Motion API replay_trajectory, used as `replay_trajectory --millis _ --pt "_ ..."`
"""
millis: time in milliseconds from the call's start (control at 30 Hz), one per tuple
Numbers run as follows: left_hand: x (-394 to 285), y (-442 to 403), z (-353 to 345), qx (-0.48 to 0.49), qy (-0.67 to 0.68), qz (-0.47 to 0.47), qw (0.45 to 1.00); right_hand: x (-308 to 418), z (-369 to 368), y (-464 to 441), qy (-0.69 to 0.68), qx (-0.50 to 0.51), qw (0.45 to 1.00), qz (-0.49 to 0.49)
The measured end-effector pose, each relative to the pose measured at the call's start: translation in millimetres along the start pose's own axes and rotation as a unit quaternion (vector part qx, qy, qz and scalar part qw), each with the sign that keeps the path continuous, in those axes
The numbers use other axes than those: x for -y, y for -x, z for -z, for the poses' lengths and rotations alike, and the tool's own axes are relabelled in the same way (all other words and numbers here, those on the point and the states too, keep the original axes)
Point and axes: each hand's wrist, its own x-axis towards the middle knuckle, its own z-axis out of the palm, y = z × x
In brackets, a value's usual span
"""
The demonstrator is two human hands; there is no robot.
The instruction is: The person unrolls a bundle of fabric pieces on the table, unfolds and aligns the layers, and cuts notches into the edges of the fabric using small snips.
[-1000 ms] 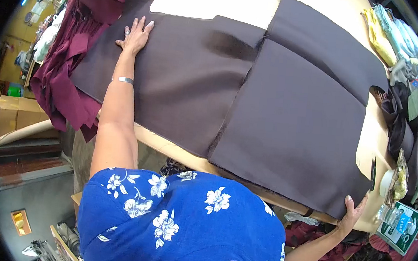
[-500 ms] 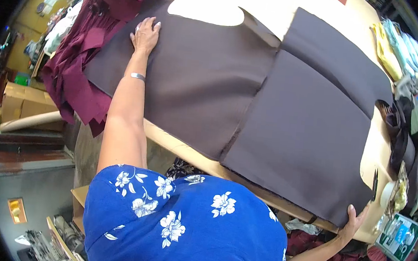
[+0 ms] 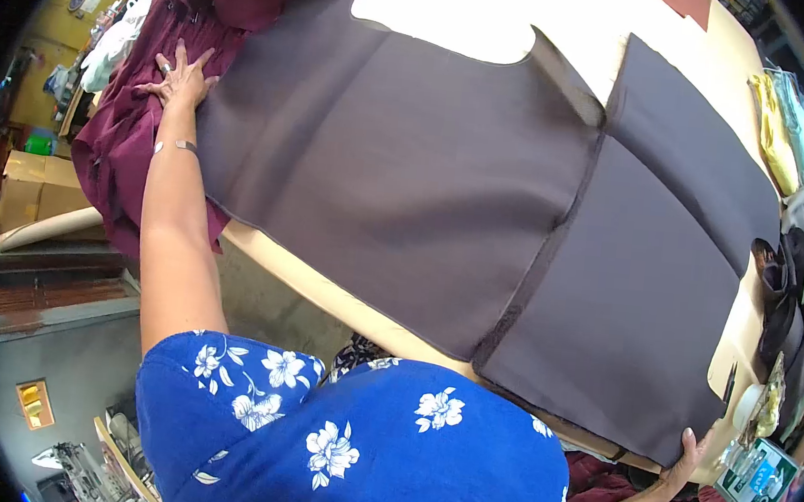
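Observation:
Dark brown fabric (image 3: 409,175) lies spread over the pale table (image 3: 359,303), with a second dark piece (image 3: 649,273) overlapping it along a frayed edge on the right. My left hand (image 3: 184,79) rests with fingers spread on the maroon fabric (image 3: 129,146), beside the brown fabric's left edge. At the dark piece's lower right corner is my right hand (image 3: 687,458), thumb apart from the fingers; the fingers are partly out of sight at the table edge. A small black tool (image 3: 730,383) lies just above that corner.
A white roll (image 3: 748,406) and a green-and-white box (image 3: 756,483) are at the right edge. Dark cloths (image 3: 787,275) and yellow cloth (image 3: 774,131) lie farther up. Cardboard boxes (image 3: 43,196) stand at the left, and maroon cloth hangs below the table at right.
My left hand has moved left off the brown fabric onto the maroon fabric. The brown fabric's left part now lies flatter and farther from the overlap. My right hand stays at the corner.

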Motion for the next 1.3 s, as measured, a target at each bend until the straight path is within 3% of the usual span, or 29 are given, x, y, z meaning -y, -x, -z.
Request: replay_trajectory --millis 167,433,533,633,700,733,767,800,867,967,1067,1167,1233,1300 --pt "10 -15 -25 -0.06 0.017 -0.016 0.998 6 0 3 0.009 -0.004 1.0 -0.022" --pt "31 -41 -53 -0.053 -0.025 -0.053 0.997 3 9 -4 0.054 0.008 0.998 -0.017" --pt "30 -47 -52 -0.047 0.009 -0.034 0.998 0 8 -3 0.04 0.005 0.999 -0.021" --pt "23 -46 -31 -0.046 0.127 -0.02 0.991 3 5 -1 0.032 -0.004 0.999 -0.014" --pt "-1 -18 -12 -0.347 0.096 -0.083 0.929 -1 10 -5 0.038 -0.022 0.999 -0.014" --pt "-11 -13 -5 -0.415 0.167 -0.136 0.884 -2 11 -7 0.038 -0.016 0.999 -0.011" --pt "-24 1 5 -0.387 0.186 -0.155 0.89 -5 15 -9 0.038 -0.009 0.999 -0.006" --pt "-37 -4 -4 -0.253 0.233 -0.167 0.924 -7 17 -10 0.036 -0.003 0.999 0.0" --pt "-57 7 -6 -0.091 0.266 -0.136 0.95 -8 17 -11 0.034 -0.004 0.999 0.008" --pt "-59 -2 -7 -0.02 0.313 -0.061 0.948 -7 15 -10 0.029 0.0 0.999 0.013" --pt "-60 -45 -52 -0.063 0.421 -0.145 0.893 -3 8 -5 0.046 -0.002 0.999 0.019" --pt "-54 -14 -1 -0.063 0.289 -0.153 0.943 -3 4 -2 0.051 -0.015 0.998 0.023" --pt "-48 -20 -6 -0.165 0.295 -0.169 0.926 -5 5 -2 0.053 -0.017 0.998 0.028" --pt "-48 -5 3 -0.277 0.207 -0.124 0.93 -8 6 -4 0.063 -0.005 0.997 0.038"
